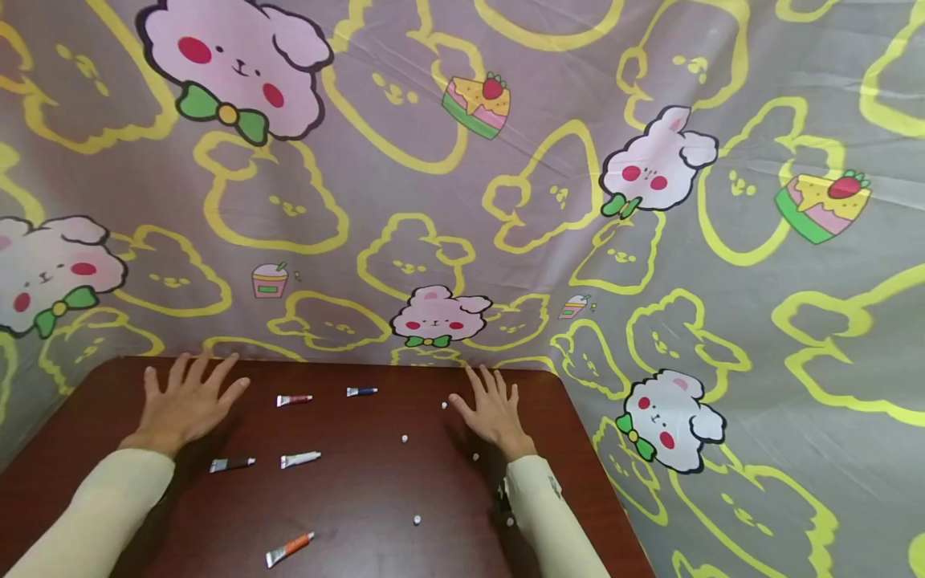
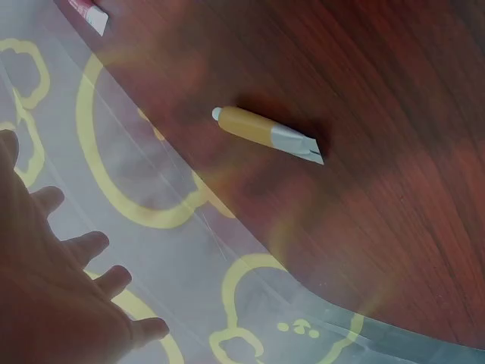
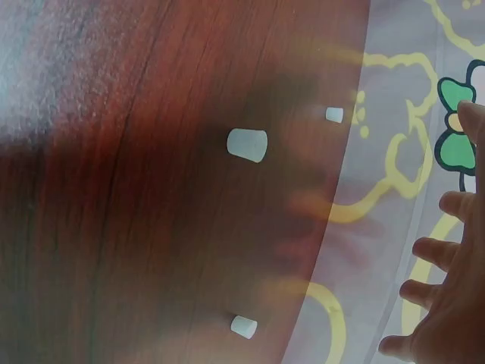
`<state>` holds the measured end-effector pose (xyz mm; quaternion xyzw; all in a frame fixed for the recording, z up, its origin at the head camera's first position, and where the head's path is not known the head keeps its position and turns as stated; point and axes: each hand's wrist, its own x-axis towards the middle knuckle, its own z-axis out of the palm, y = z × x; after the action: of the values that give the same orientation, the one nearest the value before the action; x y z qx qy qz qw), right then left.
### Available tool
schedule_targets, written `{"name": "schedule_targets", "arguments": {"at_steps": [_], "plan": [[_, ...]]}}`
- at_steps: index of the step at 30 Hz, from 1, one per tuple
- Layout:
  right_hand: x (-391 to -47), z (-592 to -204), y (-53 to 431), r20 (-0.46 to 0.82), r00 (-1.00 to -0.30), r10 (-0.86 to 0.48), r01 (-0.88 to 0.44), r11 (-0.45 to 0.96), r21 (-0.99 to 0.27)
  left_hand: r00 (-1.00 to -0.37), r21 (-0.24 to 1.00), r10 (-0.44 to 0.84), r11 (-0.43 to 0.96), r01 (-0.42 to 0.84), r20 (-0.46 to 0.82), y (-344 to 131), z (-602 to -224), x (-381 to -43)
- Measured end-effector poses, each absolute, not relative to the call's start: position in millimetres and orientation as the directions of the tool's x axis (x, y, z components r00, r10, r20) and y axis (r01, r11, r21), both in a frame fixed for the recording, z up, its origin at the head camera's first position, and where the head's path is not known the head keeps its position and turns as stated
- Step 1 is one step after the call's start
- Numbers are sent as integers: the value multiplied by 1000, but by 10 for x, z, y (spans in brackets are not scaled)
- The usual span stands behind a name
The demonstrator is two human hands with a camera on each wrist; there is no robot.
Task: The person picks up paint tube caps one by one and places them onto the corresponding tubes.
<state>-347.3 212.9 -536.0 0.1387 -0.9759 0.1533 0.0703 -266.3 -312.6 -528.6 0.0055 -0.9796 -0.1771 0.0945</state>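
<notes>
My left hand hovers over the table's far left with fingers spread, holding nothing. My right hand is also spread and empty, near the far edge on the right. Small paint tubes lie between them: a red tube, a dark blue tube, a black tube, a white tube and an orange tube. The left wrist view shows an ochre tube, which the head view does not show. Several small white caps lie around my right hand, among them one cap standing apart from the fingers.
The dark red wooden table ends at a patterned cloth that hangs behind it and along both sides. More white caps lie toward the middle, such as a cap and a nearer cap.
</notes>
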Motion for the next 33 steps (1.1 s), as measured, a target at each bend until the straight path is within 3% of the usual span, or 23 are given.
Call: {"name": "schedule_targets", "arguments": {"at_steps": [33], "plan": [[-3286, -5450, 2005, 211, -933, -293, -346, 891, -294, -980, 330, 62, 936, 122, 188, -2893, -5321, -2601]]}}
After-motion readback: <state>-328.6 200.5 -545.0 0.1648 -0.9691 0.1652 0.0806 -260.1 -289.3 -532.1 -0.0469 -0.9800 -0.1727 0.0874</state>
